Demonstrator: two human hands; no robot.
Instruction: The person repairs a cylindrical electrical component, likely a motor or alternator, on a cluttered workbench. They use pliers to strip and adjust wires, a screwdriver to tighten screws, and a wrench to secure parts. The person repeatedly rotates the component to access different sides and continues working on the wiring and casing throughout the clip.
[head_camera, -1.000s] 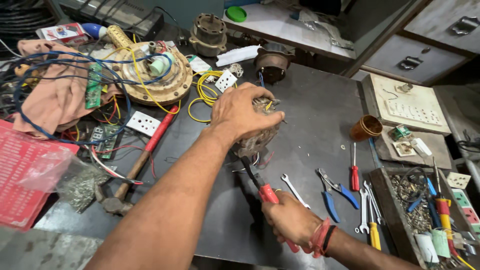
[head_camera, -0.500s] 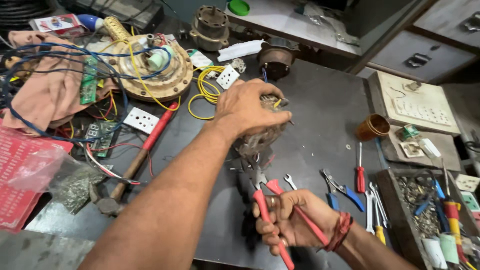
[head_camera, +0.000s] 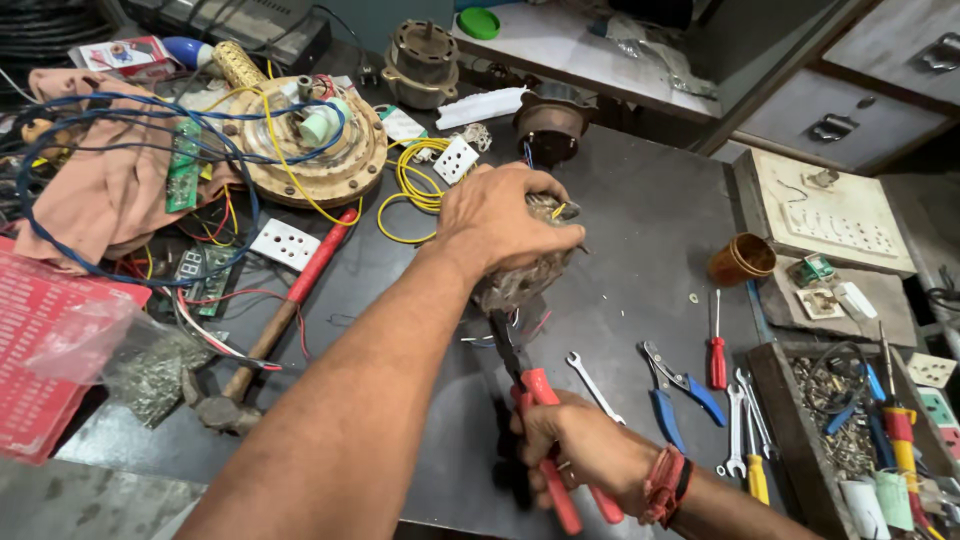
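Cluttered workbench (head_camera: 640, 230): hammer (head_camera: 270, 330), spanners (head_camera: 745, 430)

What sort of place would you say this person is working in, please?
Probably an electrical repair workshop: a dark workbench strewn with a dismantled fan motor, circuit boards, loose wires, and spanners and pliers.

Both forearms are bare, no sleeves showing; the right hand (head_camera: 585, 455) wears red thread bands (head_camera: 668, 485) wound round its wrist.
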